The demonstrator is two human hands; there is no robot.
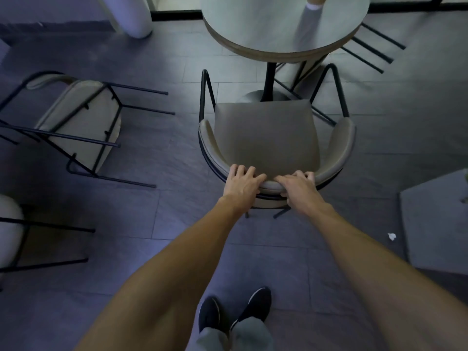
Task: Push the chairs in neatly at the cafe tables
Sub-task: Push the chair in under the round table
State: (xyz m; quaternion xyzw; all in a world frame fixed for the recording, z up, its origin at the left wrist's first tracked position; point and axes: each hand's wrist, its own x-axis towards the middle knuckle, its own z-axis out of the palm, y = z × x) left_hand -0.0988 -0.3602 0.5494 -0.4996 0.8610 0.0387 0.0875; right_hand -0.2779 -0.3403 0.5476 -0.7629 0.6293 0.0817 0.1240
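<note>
The left hand's fingers point(240, 171) curl over the top of the curved backrest, thumb on its outer face, and the right hand's fingers point(301, 174) do the same just beside them, so the left hand point(243, 184) and the right hand point(298, 190) both grip the chair point(266, 138) at the middle of its back. The fingertips are hidden behind the padded rim, and the chair's rear legs are mostly covered by the wrists. The chair faces the round tabletop point(253, 26), its seat in plain view short of the rim and its front edge near the pedestal base point(255, 96). A pale blurred shape on the tabletop is hard to make out. Beyond the pedestal, another chair point(367, 49) shows only dark frame bars. To the left, a tipped chair point(78, 122) lies on its side on the tiled floor point(177, 160), well apart, with open floor between. A third chair point(10, 236) is cut off by the left edge. On the right are a grey block point(435, 219) and a white scrap point(392, 236).
</note>
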